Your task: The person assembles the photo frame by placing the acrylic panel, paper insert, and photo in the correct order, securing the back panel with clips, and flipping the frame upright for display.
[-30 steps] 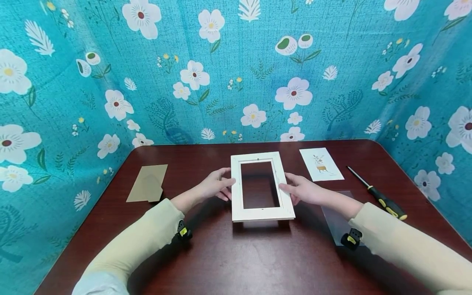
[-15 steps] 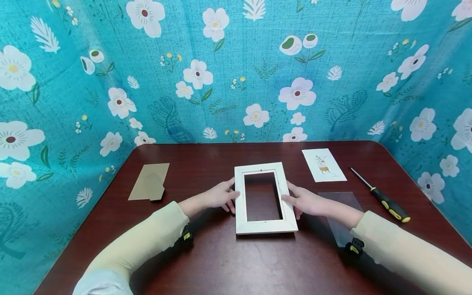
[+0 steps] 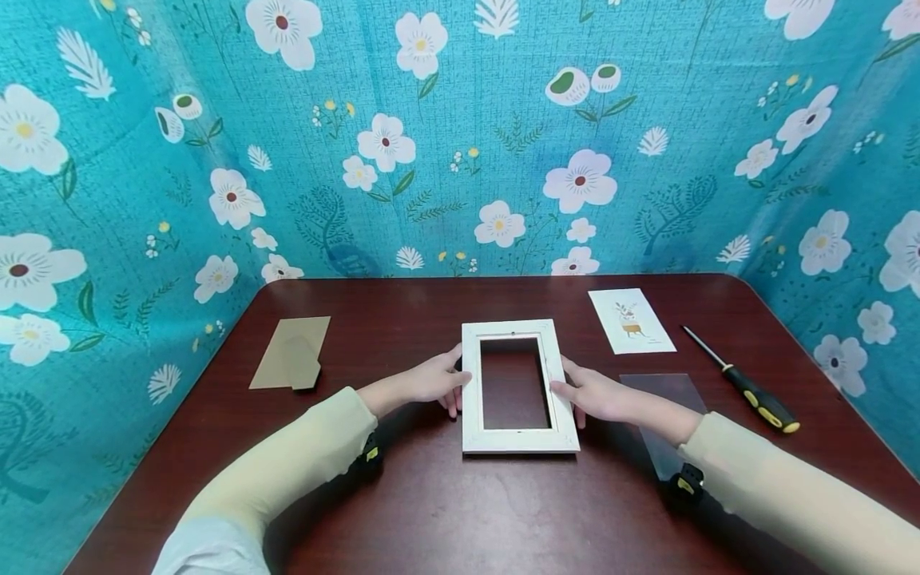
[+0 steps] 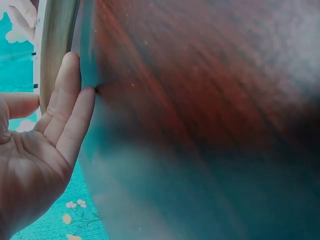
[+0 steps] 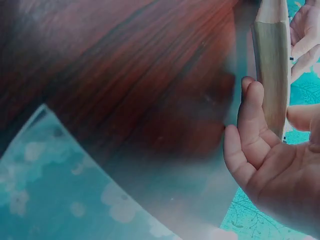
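A white picture frame [image 3: 519, 442] with a see-through middle lies between my two hands at the centre of the table. My left hand [image 3: 434, 380] grips its left side, thumb on the top face. On the opposite side my right hand [image 3: 598, 394] holds it the same way. In the left wrist view, fingers of the left hand [image 4: 42, 160] reach beneath the frame's bare wooden side [image 4: 56, 45]. The right wrist view has the right hand [image 5: 280, 167] pinching the frame's edge [image 5: 272, 75], its outer fingers close to the tabletop.
Brown backing board [image 3: 269, 359] with a stand flap lies at left. To the right are a white card [image 3: 624, 323] with a plant drawing, a clear sheet [image 3: 661, 385] partly under my right forearm, and a black-and-yellow screwdriver [image 3: 755, 391]. Flowered cloth [image 3: 446, 160] hangs behind the table.
Both hands have lowered the picture frame toward the table and nearer to me. Over the last half second it has turned slightly straighter. The other items stay where they lay.
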### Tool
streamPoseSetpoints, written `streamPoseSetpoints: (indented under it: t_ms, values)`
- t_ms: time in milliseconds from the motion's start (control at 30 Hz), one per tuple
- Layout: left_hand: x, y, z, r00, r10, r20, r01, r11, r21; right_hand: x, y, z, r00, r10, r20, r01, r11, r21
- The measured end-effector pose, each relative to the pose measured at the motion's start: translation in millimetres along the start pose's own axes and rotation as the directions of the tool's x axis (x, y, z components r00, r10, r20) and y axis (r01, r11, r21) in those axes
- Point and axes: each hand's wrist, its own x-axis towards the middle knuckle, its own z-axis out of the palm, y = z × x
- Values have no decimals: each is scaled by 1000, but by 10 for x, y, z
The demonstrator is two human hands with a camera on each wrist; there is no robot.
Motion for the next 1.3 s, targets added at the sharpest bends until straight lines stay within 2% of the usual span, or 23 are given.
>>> streamPoseSetpoints:
  t_ms: [133,500,700,967,1300]
  values:
    - [41,-2,8,1000,-6,1,6,1000,29,21,29,1,1000,-10,-6,10,1000,-7]
    - [130,-42,-4,1000,-2,11,1,999,33,70,87,-14,1000,-13,-9,13,1000,-26]
    - [135,-45,-3,1000,-13,18,12,999,44,80,94,-4,1000,-23,-14,22,999,-34]
    - [160,-101,6,999,-30,34,31,999,-30,93,93,13,1000,-25,-14,24,998,-51]
    - [171,-112,3,997,-55,45,55,998,-14,98,119,18,999,-32,1,32,998,-53]
